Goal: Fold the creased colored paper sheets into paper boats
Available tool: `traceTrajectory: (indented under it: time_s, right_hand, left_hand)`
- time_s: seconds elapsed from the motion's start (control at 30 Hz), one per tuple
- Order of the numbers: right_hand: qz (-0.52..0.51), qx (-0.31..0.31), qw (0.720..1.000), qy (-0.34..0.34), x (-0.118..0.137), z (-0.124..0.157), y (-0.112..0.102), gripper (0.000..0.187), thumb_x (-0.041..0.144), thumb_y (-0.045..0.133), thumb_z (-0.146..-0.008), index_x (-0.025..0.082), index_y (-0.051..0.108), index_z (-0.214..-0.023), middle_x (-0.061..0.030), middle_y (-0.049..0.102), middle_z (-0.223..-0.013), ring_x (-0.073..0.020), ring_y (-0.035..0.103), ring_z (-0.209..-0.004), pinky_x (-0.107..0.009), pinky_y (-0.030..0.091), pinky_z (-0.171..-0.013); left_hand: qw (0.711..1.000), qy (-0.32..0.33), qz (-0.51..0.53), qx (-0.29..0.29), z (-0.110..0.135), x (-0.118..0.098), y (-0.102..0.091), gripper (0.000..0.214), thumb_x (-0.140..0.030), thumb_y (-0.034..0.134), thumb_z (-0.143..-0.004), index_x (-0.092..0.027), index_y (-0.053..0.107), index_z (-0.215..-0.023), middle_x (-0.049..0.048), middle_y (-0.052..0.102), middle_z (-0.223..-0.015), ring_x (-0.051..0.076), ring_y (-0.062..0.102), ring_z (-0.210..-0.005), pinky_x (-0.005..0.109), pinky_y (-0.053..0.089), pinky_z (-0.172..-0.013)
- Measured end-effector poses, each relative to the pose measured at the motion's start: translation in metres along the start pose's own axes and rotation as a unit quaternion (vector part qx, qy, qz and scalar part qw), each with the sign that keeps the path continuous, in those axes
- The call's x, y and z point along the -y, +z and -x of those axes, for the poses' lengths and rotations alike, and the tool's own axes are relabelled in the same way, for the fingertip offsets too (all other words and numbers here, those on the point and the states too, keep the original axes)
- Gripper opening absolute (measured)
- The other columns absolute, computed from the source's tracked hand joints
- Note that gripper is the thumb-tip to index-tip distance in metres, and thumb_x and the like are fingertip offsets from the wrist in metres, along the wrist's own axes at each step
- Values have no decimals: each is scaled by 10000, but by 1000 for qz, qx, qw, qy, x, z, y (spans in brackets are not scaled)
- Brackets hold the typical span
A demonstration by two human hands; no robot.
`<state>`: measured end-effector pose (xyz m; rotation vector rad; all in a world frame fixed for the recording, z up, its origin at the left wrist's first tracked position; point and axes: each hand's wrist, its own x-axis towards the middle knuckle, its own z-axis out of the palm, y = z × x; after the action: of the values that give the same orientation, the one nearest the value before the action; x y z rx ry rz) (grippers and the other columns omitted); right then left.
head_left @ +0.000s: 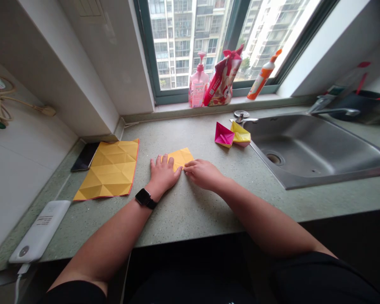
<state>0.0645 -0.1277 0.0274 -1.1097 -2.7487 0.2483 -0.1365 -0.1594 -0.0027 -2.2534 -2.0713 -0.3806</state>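
Note:
A small folded yellow paper [181, 157] lies on the green speckled counter [190, 207]. My left hand [163, 173] rests flat on the paper's left part, fingers stretched out. My right hand [200, 172] presses the paper's lower right edge, fingers curled together against it. A black watch [145, 197] sits on my left wrist. A larger creased yellow sheet [110, 169] lies to the left. Two folded paper shapes, one pink [223, 135] and one yellow [240, 135], sit beyond my right hand near the sink.
A steel sink [313, 147] with a tap [332, 109] fills the right. A phone [85, 156] and a white power bank [39, 230] lie at the left. On the window sill stand a pink pump bottle [198, 86], a red bag [223, 80] and an orange bottle [263, 75].

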Motion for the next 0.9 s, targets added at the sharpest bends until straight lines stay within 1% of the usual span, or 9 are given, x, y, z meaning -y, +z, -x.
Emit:
traceTrajectory:
  time_s: [0.07, 0.2, 0.27, 0.33, 0.4, 0.5, 0.63, 0.8, 0.9]
  right_hand:
    - [1, 1, 1000, -1, -2, 0, 0, 312, 236, 577, -1080, 275, 878, -1153, -74, 815, -1348, -282, 753, -1194, -433, 570, -1073]
    - [11, 13, 1000, -7, -3, 0, -2, 290, 252, 599, -1078, 249, 862, -1201, -95, 813, -1349, -284, 752, -1221, -446, 560, -1107]
    - [15, 18, 1000, -4, -3, 1, -3, 292, 261, 603, -1079, 253, 859, -1219, -91, 805, -1373, -288, 751, -1220, -450, 568, -1095]
    - [15, 22, 1000, -1, -3, 2, -4, 295, 267, 605, -1080, 257, 855, -1235, -87, 798, -1394, -291, 749, -1222, -447, 576, -1081]
    - [15, 24, 1000, 0, -2, 2, -5, 293, 271, 611, -1080, 253, 851, -1246, -89, 795, -1400, -295, 746, -1229, -444, 580, -1075]
    - [16, 25, 1000, 0, -1, 4, -8, 270, 269, 624, -1074, 255, 856, -1211, -89, 799, -1388, -302, 743, -1239, -451, 587, -1071]
    - [15, 27, 1000, 1, 1, 5, -10, 263, 249, 629, -1065, 261, 851, -1204, -85, 804, -1372, -302, 747, -1235, -459, 597, -1064]
    - [18, 28, 999, 3, 2, 6, -11, 261, 254, 640, -1064, 251, 839, -1231, -93, 794, -1394, -310, 747, -1248, -459, 602, -1060]
    - [17, 25, 1000, -1, 1, 6, -10, 260, 249, 643, -1061, 241, 837, -1233, -97, 790, -1403, -312, 747, -1247, -462, 601, -1061]
  left_hand:
    - [1000, 1, 5, -3, -1, 1, -1, 503, -546, 550, -1082, -213, 641, -1447, 221, 590, -1615, 466, 485, -1539, 792, 273, -1293]
    - [1000, 0, 17, 6, -2, 4, -5, 480, -562, 557, -1084, -235, 650, -1424, 196, 608, -1590, 430, 509, -1509, 807, 222, -1310]
    - [1000, 1, 26, 18, -2, 7, -8, 481, -558, 555, -1090, -240, 651, -1438, 191, 594, -1610, 425, 505, -1519, 816, 198, -1315]
    - [999, -2, 31, 41, -1, 12, -12, 505, -550, 550, -1096, -242, 635, -1488, 189, 550, -1665, 437, 465, -1565, 822, 176, -1319]
    - [997, -11, 29, 74, -1, 19, -17, 564, -549, 549, -1100, -238, 588, -1568, 189, 468, -1738, 462, 379, -1631, 825, 158, -1320]
    - [994, -21, 24, 108, 0, 32, -21, 677, -559, 553, -1097, -240, 465, -1688, 192, 344, -1810, 481, 262, -1691, 822, 138, -1320]
    - [990, -29, 30, 132, -1, 48, -24, 795, -605, 548, -1087, -234, 335, -1758, 213, 255, -1837, 478, 204, -1711, 802, 167, -1319]
    - [984, -41, 42, 168, -2, 61, -27, 884, -646, 576, -1061, -228, 273, -1779, 208, 233, -1843, 478, 212, -1709, 771, 180, -1331]
    - [986, -44, 47, 154, -1, 67, -28, 893, -605, 606, -1056, -193, 273, -1775, 216, 283, -1826, 473, 254, -1698, 738, 208, -1342]
